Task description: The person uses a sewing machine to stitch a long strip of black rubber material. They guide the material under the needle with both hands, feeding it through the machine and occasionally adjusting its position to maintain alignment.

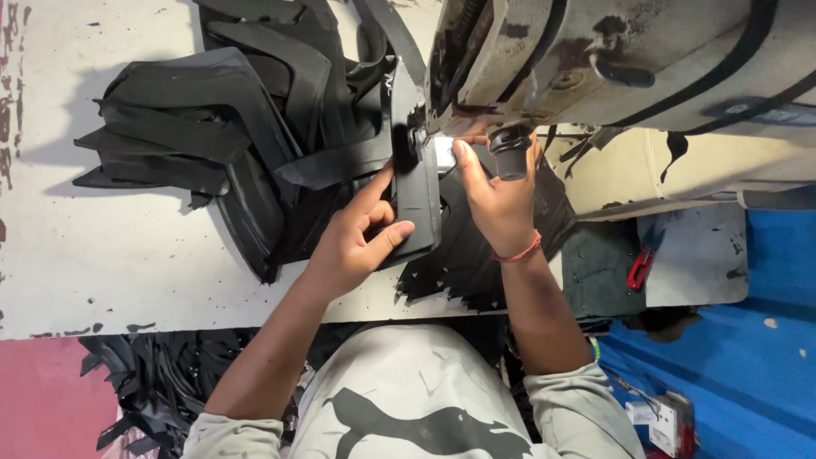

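My left hand (355,236) grips a flat black cut piece (416,191) standing on edge, thumb over its lower end and forefinger stretched along its side. My right hand (495,197), with a red band at the wrist, pinches the piece's upper part right under the head of a worn cream sewing machine (612,59), beside its dark presser post (510,157). The exact spot where the piece meets the needle is hidden by my fingers.
A heap of black cut pieces (229,127) lies on the stained white table (110,255) to the left. More black scraps (144,382) sit below the table edge. A red-handled tool (639,268) rests at the right, over a blue floor (748,357).
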